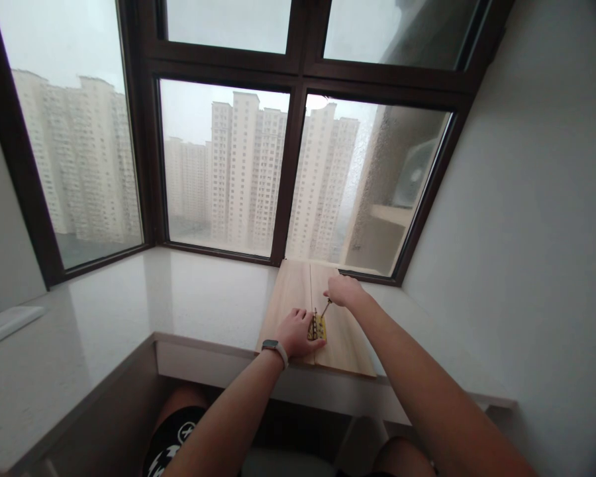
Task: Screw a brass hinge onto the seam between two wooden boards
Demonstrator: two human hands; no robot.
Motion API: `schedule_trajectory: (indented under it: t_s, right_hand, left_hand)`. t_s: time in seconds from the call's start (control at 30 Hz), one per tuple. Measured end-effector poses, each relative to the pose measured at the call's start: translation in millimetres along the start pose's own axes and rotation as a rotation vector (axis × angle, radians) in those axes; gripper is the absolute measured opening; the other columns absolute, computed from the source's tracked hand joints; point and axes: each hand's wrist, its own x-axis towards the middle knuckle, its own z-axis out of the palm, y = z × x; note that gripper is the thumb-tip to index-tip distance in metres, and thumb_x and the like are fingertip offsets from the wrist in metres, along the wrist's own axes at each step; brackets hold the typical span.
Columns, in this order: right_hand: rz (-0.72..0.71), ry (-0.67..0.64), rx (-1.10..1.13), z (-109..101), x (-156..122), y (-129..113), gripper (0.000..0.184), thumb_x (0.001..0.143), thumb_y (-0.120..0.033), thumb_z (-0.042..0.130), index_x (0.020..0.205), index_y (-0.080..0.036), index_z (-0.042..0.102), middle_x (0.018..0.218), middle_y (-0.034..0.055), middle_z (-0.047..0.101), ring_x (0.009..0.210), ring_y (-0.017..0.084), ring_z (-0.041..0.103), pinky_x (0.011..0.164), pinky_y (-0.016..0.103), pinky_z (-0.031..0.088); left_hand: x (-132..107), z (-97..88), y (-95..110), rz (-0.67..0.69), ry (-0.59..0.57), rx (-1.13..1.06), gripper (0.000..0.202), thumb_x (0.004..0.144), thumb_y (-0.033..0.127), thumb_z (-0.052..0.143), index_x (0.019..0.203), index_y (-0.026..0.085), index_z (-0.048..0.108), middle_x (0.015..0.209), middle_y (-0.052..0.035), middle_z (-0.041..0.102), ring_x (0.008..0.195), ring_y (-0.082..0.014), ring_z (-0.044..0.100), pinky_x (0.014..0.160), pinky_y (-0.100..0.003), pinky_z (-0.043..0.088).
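Observation:
Two light wooden boards (345, 334) lie side by side on a pale stone counter (144, 298), their seam running away from me. A small brass hinge (319, 326) sits across that seam near the front edge. My left hand (294, 332), with a watch on the wrist, rests on the left board and presses its fingers against the hinge. My right hand (344, 290) is closed round the handle of a thin screwdriver (324, 307), whose tip points down at the hinge.
The counter wraps round a bay window with dark frames (288, 165); tower blocks show outside. A white wall (536, 252) stands close on the right. A pale flat object (4, 324) lies at the far left of the counter. My knees are below the counter edge.

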Motion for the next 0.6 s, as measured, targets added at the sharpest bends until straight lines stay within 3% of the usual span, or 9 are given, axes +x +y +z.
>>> schedule_trajectory:
  t_s: [0.23,0.43,0.6]
  right_hand:
    - [-0.093,0.014,-0.012,2.2,5.6,1.0,0.034,0.083,-0.040,0.074,0.112,-0.024,0.069,0.122,0.0122,0.069,0.112,0.028,0.065,0.089,0.036,0.049]
    - [0.027,0.061,0.029,4.4,2.0,-0.9,0.056,0.097,-0.057,0.047,0.131,-0.014,0.059,0.129,0.0236,0.064,0.119,0.031,0.062,0.094,0.040,0.047]
    - [0.028,0.036,0.007,2.4,-0.3,1.9,0.052,0.097,-0.055,0.050,0.123,-0.013,0.067,0.128,0.0252,0.064,0.120,0.032,0.062,0.096,0.041,0.046]
  left_hand:
    - [-0.1,0.5,-0.7,0.010,0.014,0.001,0.076,0.077,0.074,0.061,0.131,0.022,0.052,0.125,-0.0125,0.059,0.120,-0.0343,0.048,0.104,-0.046,0.038]
    - [0.1,-0.3,-0.4,0.003,0.011,0.006,0.076,0.077,0.074,0.061,0.132,0.023,0.052,0.126,-0.0124,0.058,0.120,-0.0347,0.048,0.104,-0.047,0.039]
    - [-0.4,-0.7,-0.6,0.004,0.011,0.002,0.077,0.076,0.075,0.061,0.132,0.023,0.051,0.126,-0.0123,0.058,0.120,-0.0343,0.048,0.104,-0.046,0.039]
